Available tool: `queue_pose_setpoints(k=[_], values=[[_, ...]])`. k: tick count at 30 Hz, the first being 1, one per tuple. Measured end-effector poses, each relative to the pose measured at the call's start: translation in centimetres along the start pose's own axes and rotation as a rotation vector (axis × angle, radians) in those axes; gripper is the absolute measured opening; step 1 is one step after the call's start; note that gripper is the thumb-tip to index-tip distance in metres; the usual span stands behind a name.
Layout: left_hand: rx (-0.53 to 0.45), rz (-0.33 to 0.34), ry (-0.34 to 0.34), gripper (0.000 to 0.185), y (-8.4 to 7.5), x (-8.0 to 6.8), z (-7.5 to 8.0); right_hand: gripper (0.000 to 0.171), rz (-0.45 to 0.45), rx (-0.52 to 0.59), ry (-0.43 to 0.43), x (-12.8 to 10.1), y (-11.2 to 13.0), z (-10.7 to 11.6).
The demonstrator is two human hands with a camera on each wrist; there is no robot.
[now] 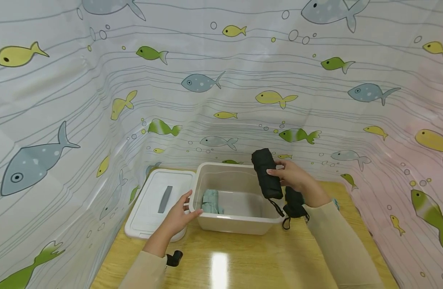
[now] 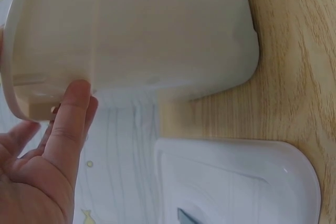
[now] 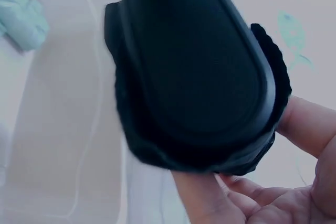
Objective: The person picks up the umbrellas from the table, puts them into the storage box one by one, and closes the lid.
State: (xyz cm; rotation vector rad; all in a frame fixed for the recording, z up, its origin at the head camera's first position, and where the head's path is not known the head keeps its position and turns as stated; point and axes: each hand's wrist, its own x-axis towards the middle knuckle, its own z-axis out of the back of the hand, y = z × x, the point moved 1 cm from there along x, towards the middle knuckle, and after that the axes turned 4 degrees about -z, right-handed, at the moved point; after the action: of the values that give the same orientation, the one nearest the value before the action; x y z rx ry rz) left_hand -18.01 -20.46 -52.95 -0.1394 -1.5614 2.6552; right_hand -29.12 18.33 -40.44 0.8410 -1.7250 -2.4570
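Note:
My right hand (image 1: 291, 174) grips a black folded umbrella (image 1: 266, 172) and holds it tilted above the right end of a beige plastic storage box (image 1: 235, 225). A wrist strap hangs from the umbrella's lower end. In the right wrist view, its flat oval handle end (image 3: 197, 56) faces the camera, with fingers and thumb around the far side. At the box's left end, my left hand (image 1: 178, 214) holds the rim corner. The left wrist view shows fingers (image 2: 68, 124) against the outer wall. Inside the box, at the left, lies a pale green folded umbrella (image 1: 210, 200).
A white lid (image 1: 145, 208) with a grey handle lies left of the box. Beside the box's right end, partly behind my right forearm, is another black item with a strap (image 1: 294, 204). Everything stands on a wooden table (image 1: 250, 261), with a fish-print curtain (image 1: 221, 100) around it.

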Motion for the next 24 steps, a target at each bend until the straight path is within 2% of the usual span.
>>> queue_pose_setpoints(k=[8,16,20,24], values=[[-0.006,-0.001,-0.004,0.095,0.2,0.1,0.1,0.076,-0.045,0.016,0.072,2.9,0.4,-1.9],[-0.013,-0.003,-0.004,0.097,0.0,0.1,-0.1,0.076,-0.126,0.006,0.083,5.1,0.0,-3.8],[-0.01,0.002,-0.009,0.097,0.1,-0.1,-0.1,0.074,-0.15,-0.018,0.121,6.1,-0.2,-4.9],[-0.014,-0.004,-0.01,0.097,-0.1,-0.1,0.0,0.064,-0.173,-0.071,0.173,6.9,-0.3,-6.1]])
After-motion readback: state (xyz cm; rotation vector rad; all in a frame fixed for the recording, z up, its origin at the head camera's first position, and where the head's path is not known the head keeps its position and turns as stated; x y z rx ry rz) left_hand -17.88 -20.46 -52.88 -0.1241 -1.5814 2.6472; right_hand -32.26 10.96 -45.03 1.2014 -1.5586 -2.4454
